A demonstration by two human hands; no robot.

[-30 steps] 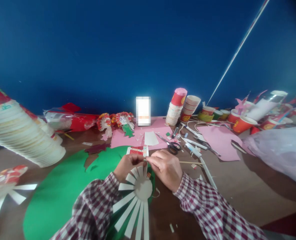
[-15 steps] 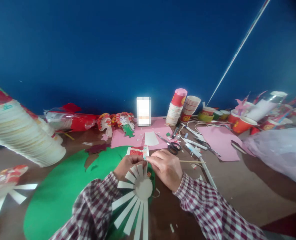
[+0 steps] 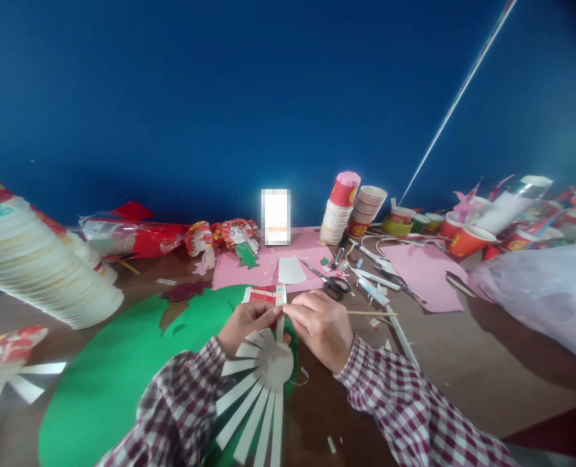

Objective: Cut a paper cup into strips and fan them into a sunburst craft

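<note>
A paper cup cut into a fan of white strips (image 3: 276, 366) hangs below my fingertips, its round base facing me. My left hand (image 3: 246, 324) is closed, thumb and index finger pinching the upper end of one strip. Close beside it, my right hand (image 3: 325, 327) is closed too, its fingertips meeting the same strip end. A thin wooden stick (image 3: 373, 314) runs out to the right from under my right hand; its other end is hidden by the fingers. Just beyond my fingertips lies a red-and-white printed paper piece (image 3: 263, 294).
Green sheet (image 3: 108, 370) lies at left, with a tilted paper cup stack (image 3: 49, 259) beyond it. Black-handled scissors (image 3: 334, 285) rest on pink paper (image 3: 234, 275). A glue gun (image 3: 375, 288), more cups (image 3: 471, 241) and a plastic bag (image 3: 545, 298) are on the right.
The whole view has shifted slightly. My left thumb and fingers have straightened a little at the strip's end, and the cut cup has tilted slightly. Both hands stay together.
</note>
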